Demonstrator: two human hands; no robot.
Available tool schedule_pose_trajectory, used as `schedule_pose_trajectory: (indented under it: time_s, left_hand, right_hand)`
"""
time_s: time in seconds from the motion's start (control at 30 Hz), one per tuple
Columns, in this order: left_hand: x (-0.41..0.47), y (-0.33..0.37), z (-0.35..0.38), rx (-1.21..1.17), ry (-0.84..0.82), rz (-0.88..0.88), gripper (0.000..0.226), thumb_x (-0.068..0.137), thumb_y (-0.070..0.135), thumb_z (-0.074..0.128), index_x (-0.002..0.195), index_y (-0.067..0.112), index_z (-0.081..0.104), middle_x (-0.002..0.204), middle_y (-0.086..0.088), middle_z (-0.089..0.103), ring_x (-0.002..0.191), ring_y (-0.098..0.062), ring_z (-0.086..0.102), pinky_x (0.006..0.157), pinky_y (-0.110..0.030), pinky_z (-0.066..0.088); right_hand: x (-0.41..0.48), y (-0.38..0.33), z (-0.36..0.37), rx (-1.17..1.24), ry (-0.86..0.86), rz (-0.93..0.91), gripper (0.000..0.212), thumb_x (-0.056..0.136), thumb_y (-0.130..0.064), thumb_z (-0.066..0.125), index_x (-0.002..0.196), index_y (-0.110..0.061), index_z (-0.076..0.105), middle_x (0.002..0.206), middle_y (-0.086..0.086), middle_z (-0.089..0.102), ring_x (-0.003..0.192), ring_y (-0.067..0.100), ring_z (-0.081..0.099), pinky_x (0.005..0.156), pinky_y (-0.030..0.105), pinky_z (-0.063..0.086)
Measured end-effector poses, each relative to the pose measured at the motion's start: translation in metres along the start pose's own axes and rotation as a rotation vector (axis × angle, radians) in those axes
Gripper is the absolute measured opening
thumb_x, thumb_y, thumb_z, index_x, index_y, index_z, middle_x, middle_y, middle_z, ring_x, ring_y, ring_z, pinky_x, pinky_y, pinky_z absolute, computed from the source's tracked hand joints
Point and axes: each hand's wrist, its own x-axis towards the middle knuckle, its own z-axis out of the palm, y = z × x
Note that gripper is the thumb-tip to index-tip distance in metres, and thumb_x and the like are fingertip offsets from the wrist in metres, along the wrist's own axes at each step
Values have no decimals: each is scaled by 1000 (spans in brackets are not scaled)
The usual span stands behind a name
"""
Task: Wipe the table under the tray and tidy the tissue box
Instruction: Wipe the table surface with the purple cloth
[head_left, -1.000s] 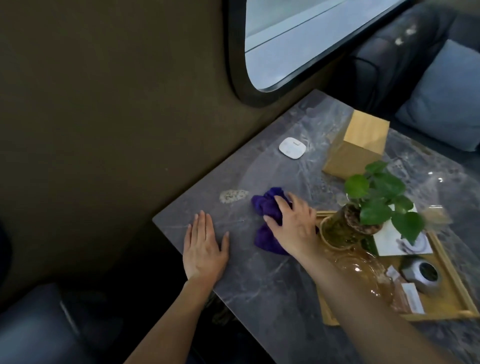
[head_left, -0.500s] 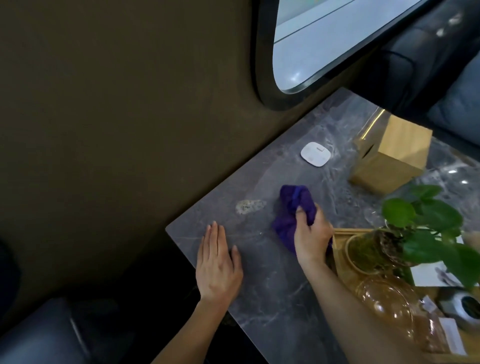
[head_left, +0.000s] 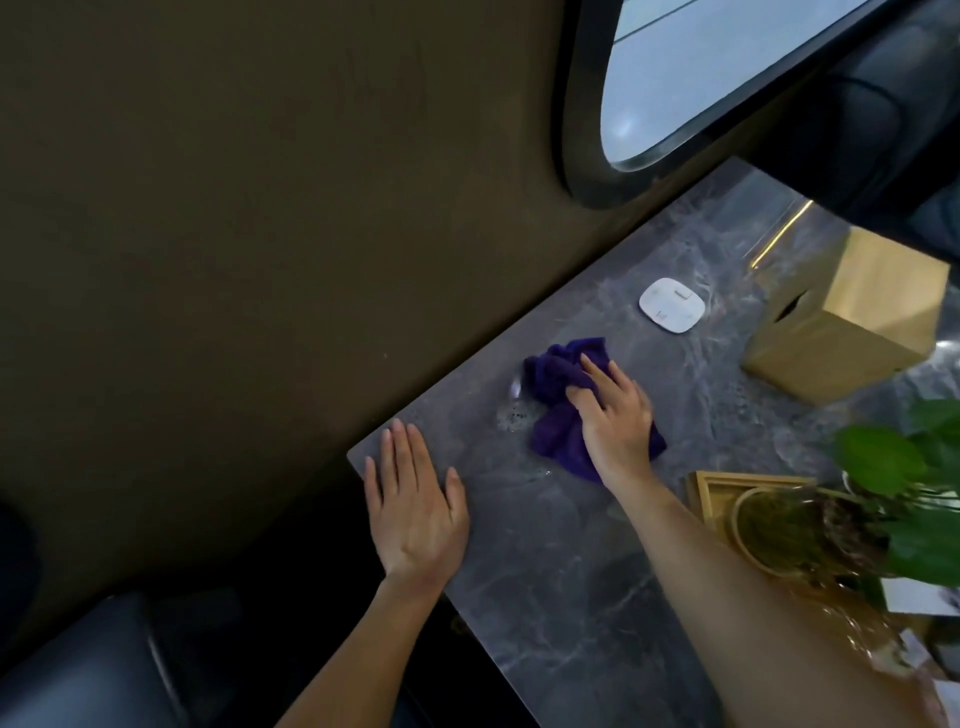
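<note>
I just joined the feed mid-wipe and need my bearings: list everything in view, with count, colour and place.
table: 1, grey marble, along the wall
cloth: 1, purple, mid-table under the right hand
pale spot: 1, whitish, just left of the cloth
flat pad: 1, white, near the window
tissue box: 1, wooden tan, far right
tray: 1, wooden, right edge
plant: 1, green, in a glass pot on the tray
window: 1, dark-framed, top
hands: left flat on the table corner; right pressing the cloth

Tray (head_left: 701, 491) and plant (head_left: 883, 462) blurred, cut off right.
</note>
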Motion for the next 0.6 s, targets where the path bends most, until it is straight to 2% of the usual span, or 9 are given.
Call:
schedule_pose_trajectory:
  time_s: [0.1, 0.23, 0.3, 0.37, 0.43, 0.47, 0.53, 0.6]
  left_hand:
    - [-1, -3, 0, -47, -33, 10, 67, 84, 39, 22, 140, 3, 29, 149, -14, 35, 139, -24, 30, 112, -43, 9]
    - [4, -9, -5, -311, -71, -5, 63, 85, 29, 19, 146, 14, 13, 158, -2, 11, 141, -5, -3, 113, -29, -10]
    - [9, -13, -12, -556, -99, -90, 53, 91, 15, 24, 144, 16, 23, 157, 1, 17, 142, -3, 1, 116, -28, -9]
    - [11, -13, -24, -862, -93, -232, 47, 93, 8, 29, 138, 16, 38, 152, 0, 31, 142, -8, 18, 121, -37, 6]
    - [12, -9, -39, -1087, -44, -356, 42, 94, 12, 32, 134, 17, 46, 146, -1, 41, 137, -13, 33, 117, -42, 24]
    - [13, -6, -46, -1097, -11, -377, 40, 95, 16, 34, 133, 17, 47, 144, 0, 44, 134, -13, 37, 115, -43, 29]
    - [16, -3, -57, -1007, 33, -307, 39, 96, 24, 37, 132, 19, 47, 142, 1, 46, 132, -12, 39, 113, -42, 32]
    - [23, -3, -64, -916, 37, -161, 40, 95, 28, 38, 134, 19, 45, 142, 1, 46, 132, -11, 38, 114, -41, 31]
  right_hand:
    - [8, 0, 13, -234, -153, -94, 46, 85, -46, 30, 125, -39, 50, 150, -6, 34, 142, 18, 13, 115, 40, 3]
    - [3, -5, 31, -517, -308, -205, 48, 81, -64, 17, 126, -60, 34, 156, -7, 16, 143, 27, -3, 114, 47, -4]
    - [-5, -10, 41, -634, -370, -279, 52, 78, -72, 8, 127, -65, 24, 157, -3, 9, 142, 33, -8, 113, 53, -6]
    - [-14, -14, 52, -756, -397, -357, 58, 76, -72, 4, 130, -61, 20, 157, 0, 9, 141, 39, -7, 112, 59, -3]
    - [-27, -17, 61, -804, -381, -422, 59, 76, -66, 13, 131, -54, 29, 155, 3, 23, 140, 42, 6, 111, 62, 8]
    - [-35, -18, 65, -801, -346, -470, 57, 75, -62, 23, 127, -50, 41, 148, 5, 37, 137, 43, 20, 108, 63, 19]
    - [-49, -18, 70, -706, -294, -550, 48, 69, -51, 41, 110, -39, 62, 125, 5, 63, 122, 40, 48, 97, 60, 39]
    - [-63, -15, 76, -566, -297, -595, 35, 65, -41, 54, 96, -32, 69, 109, 2, 70, 112, 33, 58, 91, 51, 44]
